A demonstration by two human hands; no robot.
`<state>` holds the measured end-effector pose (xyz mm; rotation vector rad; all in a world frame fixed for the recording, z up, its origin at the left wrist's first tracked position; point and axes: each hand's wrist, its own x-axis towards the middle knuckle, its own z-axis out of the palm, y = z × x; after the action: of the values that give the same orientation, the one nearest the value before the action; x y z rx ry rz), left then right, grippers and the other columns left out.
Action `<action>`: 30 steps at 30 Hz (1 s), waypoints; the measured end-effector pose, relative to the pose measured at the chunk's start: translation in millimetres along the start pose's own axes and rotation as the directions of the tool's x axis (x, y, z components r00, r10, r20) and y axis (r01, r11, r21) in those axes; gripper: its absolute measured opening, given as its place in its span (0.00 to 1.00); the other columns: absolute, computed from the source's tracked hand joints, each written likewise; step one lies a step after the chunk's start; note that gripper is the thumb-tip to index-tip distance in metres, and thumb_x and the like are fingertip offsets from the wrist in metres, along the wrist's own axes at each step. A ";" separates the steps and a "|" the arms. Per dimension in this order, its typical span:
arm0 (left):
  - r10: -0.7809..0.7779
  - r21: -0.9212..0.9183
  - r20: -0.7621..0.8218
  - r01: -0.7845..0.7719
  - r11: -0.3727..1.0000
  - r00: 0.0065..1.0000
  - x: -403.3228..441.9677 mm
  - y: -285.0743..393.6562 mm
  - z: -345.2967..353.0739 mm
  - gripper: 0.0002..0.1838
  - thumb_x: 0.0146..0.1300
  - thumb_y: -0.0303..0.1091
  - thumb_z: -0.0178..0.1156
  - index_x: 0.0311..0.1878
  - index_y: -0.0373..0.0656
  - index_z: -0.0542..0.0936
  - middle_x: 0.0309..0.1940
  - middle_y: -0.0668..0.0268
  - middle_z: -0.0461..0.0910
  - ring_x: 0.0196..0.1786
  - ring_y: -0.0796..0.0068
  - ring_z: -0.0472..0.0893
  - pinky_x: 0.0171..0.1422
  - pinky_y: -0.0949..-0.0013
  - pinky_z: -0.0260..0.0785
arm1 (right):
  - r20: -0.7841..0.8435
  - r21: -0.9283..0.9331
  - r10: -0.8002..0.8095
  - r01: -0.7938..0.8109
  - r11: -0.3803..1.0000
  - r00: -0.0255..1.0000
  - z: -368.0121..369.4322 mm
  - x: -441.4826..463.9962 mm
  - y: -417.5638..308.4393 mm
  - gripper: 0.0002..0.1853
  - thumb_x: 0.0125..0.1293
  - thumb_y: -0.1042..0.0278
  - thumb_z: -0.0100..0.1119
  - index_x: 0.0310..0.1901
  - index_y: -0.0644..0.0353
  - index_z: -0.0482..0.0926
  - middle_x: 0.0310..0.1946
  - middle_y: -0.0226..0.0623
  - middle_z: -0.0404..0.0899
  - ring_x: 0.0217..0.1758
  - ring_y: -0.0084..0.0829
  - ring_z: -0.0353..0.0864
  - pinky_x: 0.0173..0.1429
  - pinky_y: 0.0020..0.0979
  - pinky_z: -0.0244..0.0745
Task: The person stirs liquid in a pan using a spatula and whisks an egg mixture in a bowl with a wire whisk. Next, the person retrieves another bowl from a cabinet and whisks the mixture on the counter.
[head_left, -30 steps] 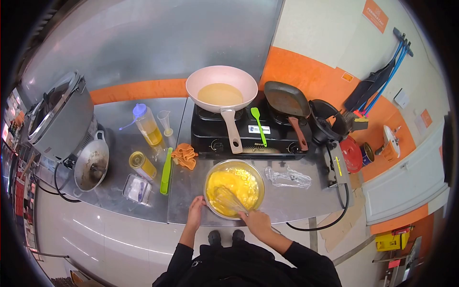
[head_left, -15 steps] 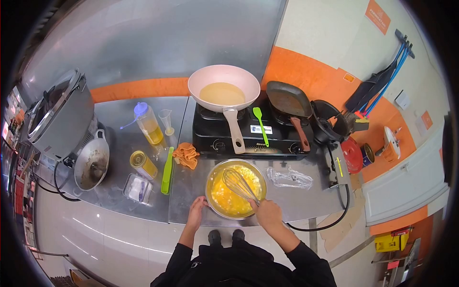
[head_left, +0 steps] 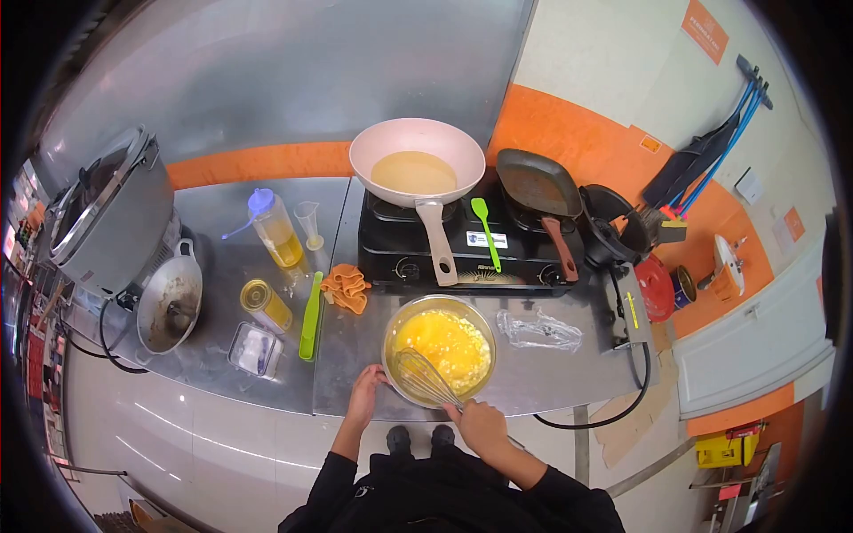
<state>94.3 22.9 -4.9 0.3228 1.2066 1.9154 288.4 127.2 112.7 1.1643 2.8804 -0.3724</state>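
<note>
a steel surface [head_left: 560, 382] runs across the view, bearing a black 2-burner stove [head_left: 382, 244]. at its left end stands a large grey appliance [head_left: 120, 222]. a pink frying pan [head_left: 464, 153] with pale yellow liquid in it sits on the stove's left burner, a square black pan [head_left: 538, 184] on the right. a metal wok [head_left: 158, 302] is beside the appliance.

in front of the stove, near the surface's front edge, is the mixing bowl [head_left: 440, 302], holding yellow egg mixture [head_left: 444, 336]. of the 2 hands, the right hand [head_left: 482, 426] is closed around the handle of a whisk [head_left: 426, 377], tilted with its wires in the mixture at the bowl's near left; the left hand [head_left: 362, 395] has its fingertips against the bowl's left rim.

left of the bowl are a squeeze bottle [head_left: 279, 235] and a can [head_left: 267, 306]; right of it lies crumpled clear plastic wrap [head_left: 539, 331]. a green spatula [head_left: 485, 235] rests on the stove.
</note>
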 end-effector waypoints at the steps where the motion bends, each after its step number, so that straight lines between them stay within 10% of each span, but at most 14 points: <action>1: 0.001 -0.001 0.009 -0.001 1.000 1.000 0.0 -0.8 -0.6 0.15 0.66 0.40 0.43 0.42 0.39 0.71 0.29 0.65 0.76 0.39 0.75 0.74 0.55 0.71 0.57 | 0.001 -0.009 0.015 -0.015 1.000 1.000 9.3 2.7 1.9 0.28 0.59 0.42 0.48 0.20 0.64 0.76 0.17 0.48 0.76 0.22 0.45 0.79 0.26 0.39 0.74; 19: -0.019 0.020 0.033 0.018 1.000 0.999 1.7 -5.5 -7.2 0.14 0.67 0.41 0.43 0.40 0.40 0.72 0.28 0.65 0.77 0.39 0.75 0.74 0.53 0.72 0.58 | -0.049 -0.279 -0.034 0.019 0.960 0.998 -59.5 85.0 41.7 0.24 0.55 0.42 0.54 0.26 0.59 0.80 0.22 0.41 0.79 0.27 0.38 0.81 0.31 0.34 0.75; 30: -0.029 0.130 0.094 0.017 0.991 0.995 -2.1 -0.4 -6.1 0.16 0.67 0.42 0.43 0.35 0.40 0.74 0.27 0.66 0.77 0.38 0.77 0.73 0.52 0.74 0.58 | 0.194 -0.539 -0.064 0.161 0.826 0.979 -88.4 54.4 47.7 0.20 0.55 0.45 0.55 0.26 0.55 0.81 0.24 0.34 0.79 0.30 0.33 0.81 0.33 0.31 0.73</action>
<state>92.2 17.6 -7.9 0.4620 1.2671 1.7855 288.6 217.4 182.9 0.8119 2.6291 0.3406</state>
